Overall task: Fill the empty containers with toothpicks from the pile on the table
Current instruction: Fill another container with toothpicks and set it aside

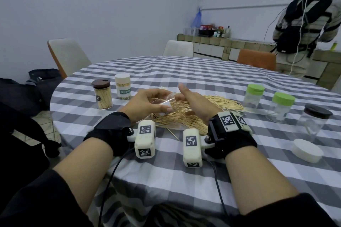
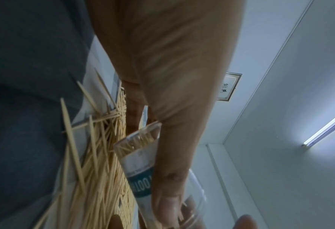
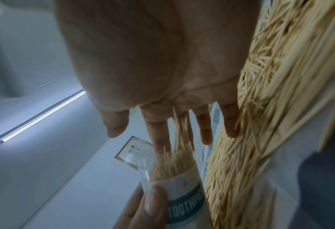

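My left hand (image 1: 147, 100) grips a clear container (image 1: 167, 102) with a teal TOOTHPICK label, tilted over the toothpick pile (image 1: 186, 118) with its mouth toward my right hand. In the left wrist view my thumb lies across the container (image 2: 139, 164). In the right wrist view the container (image 3: 184, 184) is partly filled, and toothpicks stick out of its mouth against my straight fingers (image 3: 158, 131). My right hand (image 1: 187, 96) is open, palm facing the mouth. Two green-lidded containers (image 1: 253, 97) (image 1: 280, 107) and a brown-lidded one (image 1: 313, 122) stand empty at the right.
Two filled containers, brown-lidded (image 1: 102, 95) and white-lidded (image 1: 123, 86), stand at the left. A loose white lid (image 1: 307, 150) lies near the right table edge. Chairs (image 1: 68, 55) ring the checkered table (image 1: 184, 72). A person (image 1: 304, 24) stands at the back right.
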